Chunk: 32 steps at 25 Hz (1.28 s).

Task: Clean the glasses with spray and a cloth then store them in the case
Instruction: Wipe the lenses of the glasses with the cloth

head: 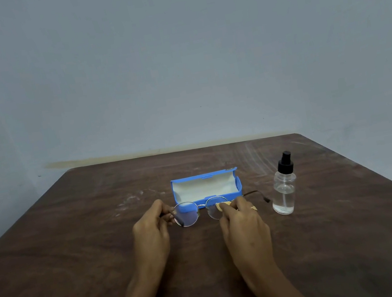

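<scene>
At the left hand (149,232), the glasses (187,214) are gripped by one temple above the worktop (76,248). Just beyond, the blue case (204,186) lies open. A yellow cloth (223,204) is pinched against one lens by the right hand (245,228), with the spray bottle (284,190) upright to its right.

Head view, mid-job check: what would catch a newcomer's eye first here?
The glasses at the middle of the table draw the eye. The left hand pinches one end, and the right hand holds a small yellow cloth against the other lens. Just behind them a bright blue case lies open with its pale lining showing, and a clear spray bottle with a black top stands upright to the right.
</scene>
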### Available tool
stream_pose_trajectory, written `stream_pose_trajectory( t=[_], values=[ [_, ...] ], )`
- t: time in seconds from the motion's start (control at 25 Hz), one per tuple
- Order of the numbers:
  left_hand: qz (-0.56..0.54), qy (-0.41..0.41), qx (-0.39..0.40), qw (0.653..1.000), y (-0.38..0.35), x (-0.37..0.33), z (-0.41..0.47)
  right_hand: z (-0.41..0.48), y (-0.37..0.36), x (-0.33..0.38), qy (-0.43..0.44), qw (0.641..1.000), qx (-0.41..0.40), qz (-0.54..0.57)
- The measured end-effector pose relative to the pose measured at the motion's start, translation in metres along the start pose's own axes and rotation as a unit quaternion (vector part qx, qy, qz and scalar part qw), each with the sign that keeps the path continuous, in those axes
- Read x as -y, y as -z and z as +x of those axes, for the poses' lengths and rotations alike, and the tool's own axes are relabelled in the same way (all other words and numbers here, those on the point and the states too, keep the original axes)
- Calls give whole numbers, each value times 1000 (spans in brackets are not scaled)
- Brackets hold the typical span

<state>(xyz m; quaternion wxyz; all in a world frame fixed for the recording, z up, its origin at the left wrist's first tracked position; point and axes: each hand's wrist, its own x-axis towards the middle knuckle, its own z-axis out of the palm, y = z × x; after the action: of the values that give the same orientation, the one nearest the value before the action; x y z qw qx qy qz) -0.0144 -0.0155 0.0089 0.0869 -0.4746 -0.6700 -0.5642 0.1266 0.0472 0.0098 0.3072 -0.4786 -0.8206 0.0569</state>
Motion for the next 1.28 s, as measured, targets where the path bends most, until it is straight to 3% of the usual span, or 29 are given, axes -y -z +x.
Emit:
stream_pose_trajectory(
  t=[0.16, 0.44, 0.8, 0.92, 1.12, 1.28],
  values=[
    [-4, -19, 13, 1000, -1, -4, -2, 0, 2, -1, -17, 1000, -10, -8],
    [-3, -15, -9, 1000, 1, 1, -1, -2, 3, 1, 42, 998, 4, 55],
    [0, 22, -36, 999, 2, 10, 3, -4, 0, 1, 56, 989, -68, 115],
    [-8, 51, -39, 998, 2, 12, 2, -2, 1, 0, 29, 977, -128, 170],
    [-151, 142, -9, 978, 2, 9, 1, -1, 8, 0, 54, 901, -259, 344],
    [-348, 216, 47, 911, 7, 2, 3, -5, 12, 6, 132, 882, -262, 368]
  ],
)
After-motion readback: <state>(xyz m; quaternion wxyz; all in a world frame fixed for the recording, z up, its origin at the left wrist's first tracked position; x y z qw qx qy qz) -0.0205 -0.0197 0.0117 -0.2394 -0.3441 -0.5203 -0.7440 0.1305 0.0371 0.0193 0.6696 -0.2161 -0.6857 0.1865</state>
